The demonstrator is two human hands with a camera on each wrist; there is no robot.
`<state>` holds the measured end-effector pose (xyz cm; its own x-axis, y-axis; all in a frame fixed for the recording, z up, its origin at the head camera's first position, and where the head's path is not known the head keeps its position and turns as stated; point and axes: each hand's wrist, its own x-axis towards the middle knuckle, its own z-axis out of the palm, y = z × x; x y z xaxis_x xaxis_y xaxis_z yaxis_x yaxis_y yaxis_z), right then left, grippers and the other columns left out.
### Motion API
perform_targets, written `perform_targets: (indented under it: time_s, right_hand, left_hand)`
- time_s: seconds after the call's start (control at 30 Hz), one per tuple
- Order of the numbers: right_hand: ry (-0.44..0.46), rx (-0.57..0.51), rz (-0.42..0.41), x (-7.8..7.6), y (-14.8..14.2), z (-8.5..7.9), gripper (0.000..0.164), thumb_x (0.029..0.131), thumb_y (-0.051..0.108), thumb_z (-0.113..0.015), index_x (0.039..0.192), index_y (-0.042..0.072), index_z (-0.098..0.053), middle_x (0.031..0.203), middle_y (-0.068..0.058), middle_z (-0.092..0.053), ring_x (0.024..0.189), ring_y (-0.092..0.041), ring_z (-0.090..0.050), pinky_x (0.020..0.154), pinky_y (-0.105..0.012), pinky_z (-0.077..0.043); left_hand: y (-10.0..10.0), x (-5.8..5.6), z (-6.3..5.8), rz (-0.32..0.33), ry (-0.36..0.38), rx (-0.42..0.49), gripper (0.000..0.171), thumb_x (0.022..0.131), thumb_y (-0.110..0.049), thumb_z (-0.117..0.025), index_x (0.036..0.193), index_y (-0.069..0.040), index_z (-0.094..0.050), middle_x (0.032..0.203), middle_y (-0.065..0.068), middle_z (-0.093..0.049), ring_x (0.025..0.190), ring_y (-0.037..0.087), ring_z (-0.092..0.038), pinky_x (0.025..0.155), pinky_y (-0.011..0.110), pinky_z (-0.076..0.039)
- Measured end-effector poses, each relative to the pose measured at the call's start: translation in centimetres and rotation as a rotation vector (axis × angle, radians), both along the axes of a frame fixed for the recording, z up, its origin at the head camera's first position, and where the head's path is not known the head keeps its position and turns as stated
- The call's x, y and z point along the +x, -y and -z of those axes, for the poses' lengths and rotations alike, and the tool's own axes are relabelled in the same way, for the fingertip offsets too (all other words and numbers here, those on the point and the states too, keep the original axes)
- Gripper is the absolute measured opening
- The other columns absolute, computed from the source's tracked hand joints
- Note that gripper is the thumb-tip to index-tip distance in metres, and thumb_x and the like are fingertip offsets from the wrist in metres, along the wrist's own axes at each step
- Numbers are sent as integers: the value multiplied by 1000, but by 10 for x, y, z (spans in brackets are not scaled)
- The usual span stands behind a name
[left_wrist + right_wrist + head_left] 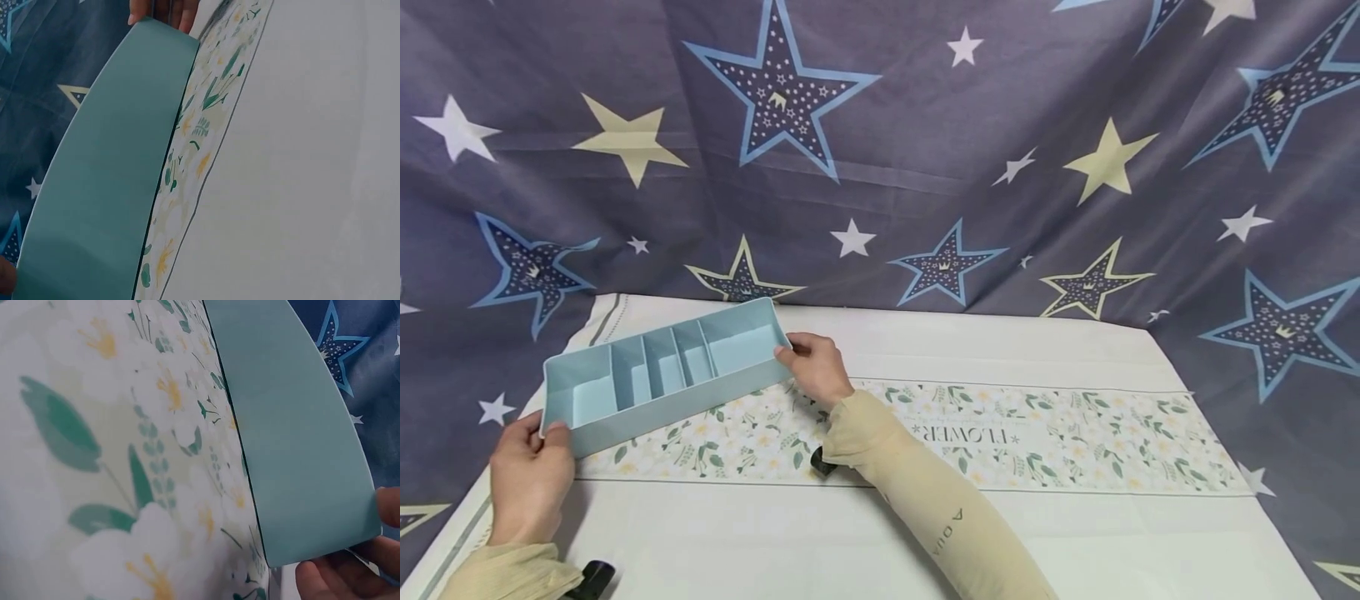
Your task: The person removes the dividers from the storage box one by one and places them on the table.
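A light blue divided storage box sits at a slant over the left part of the table, its several compartments bare inside. My left hand grips its near left end, thumb over the rim. At the other end my right hand pinches the right wall, with the thumb on the near side. The left wrist view shows the long outer side of the box, with right-hand fingers at its far end. In the right wrist view the fingers curl under the corner of the box.
A white tablecloth covers the table, with a floral band lettered FLOWER across it. A dark star-patterned curtain hangs behind and at both sides. Black wrist straps show at the sleeves.
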<state>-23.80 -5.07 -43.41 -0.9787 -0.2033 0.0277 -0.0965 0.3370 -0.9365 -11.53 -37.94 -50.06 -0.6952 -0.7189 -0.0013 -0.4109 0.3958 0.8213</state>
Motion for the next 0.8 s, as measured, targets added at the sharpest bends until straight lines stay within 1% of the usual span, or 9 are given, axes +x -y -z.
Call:
perform_targets:
  time_s: [0.13, 0.2, 0.33, 0.47, 0.63, 0.8]
  right_hand:
    - [20, -15, 20, 2, -3, 0, 31, 85, 27, -61, 112, 11, -61, 96, 0, -65, 81, -2, -55, 72, -28, -49]
    - [30, -28, 20, 2, -4, -1, 31, 85, 26, -61, 111, 10, -60, 96, -1, -64, 81, -3, -55, 73, -27, -50]
    - [63, -45, 15, 4, -7, -3, 30, 85, 24, -61, 111, 8, -60, 97, -2, -64, 81, -4, -55, 73, -28, -50]
    - [91, -60, 12, 5, -12, -5, 31, 85, 25, -60, 111, 8, -59, 96, -2, -64, 81, -5, -55, 73, -30, -50]
    - [103, -57, 18, 8, -17, -8, 30, 86, 23, -59, 112, 7, -58, 94, -1, -63, 79, -6, -55, 74, -31, -49]
    - [110, -67, 20, 9, -22, -8, 30, 87, 21, -58, 113, 5, -57, 92, -2, -62, 78, -7, -55, 73, -31, -49]
  left_hand:
    - [-2, -2, 0, 22, 2, -27, 47, 89, -32, -39, 134, -16, -39, 105, 9, -53, 90, 17, -47, 61, 19, -37]
    - [-3, -2, 0, 29, 5, -33, 48, 89, -33, -38, 134, -15, -38, 104, 8, -52, 90, 19, -46, 61, 21, -37]
    - [-5, -2, 1, 41, 19, -37, 49, 90, -34, -37, 136, -16, -35, 113, 12, -51, 95, 20, -45, 63, 22, -37]
    - [-9, -1, -1, 61, 26, -19, 49, 90, -33, -37, 137, -17, -33, 123, 15, -49, 101, 20, -45, 66, 19, -37]
    - [-12, -1, -3, 80, 37, -21, 51, 91, -35, -37, 138, -17, -31, 124, 15, -48, 101, 20, -45, 65, 17, -37]
    - [-15, -3, -3, 94, 31, -35, 51, 90, -35, -37, 137, -15, -32, 122, 14, -49, 101, 21, -44, 67, 20, -36]
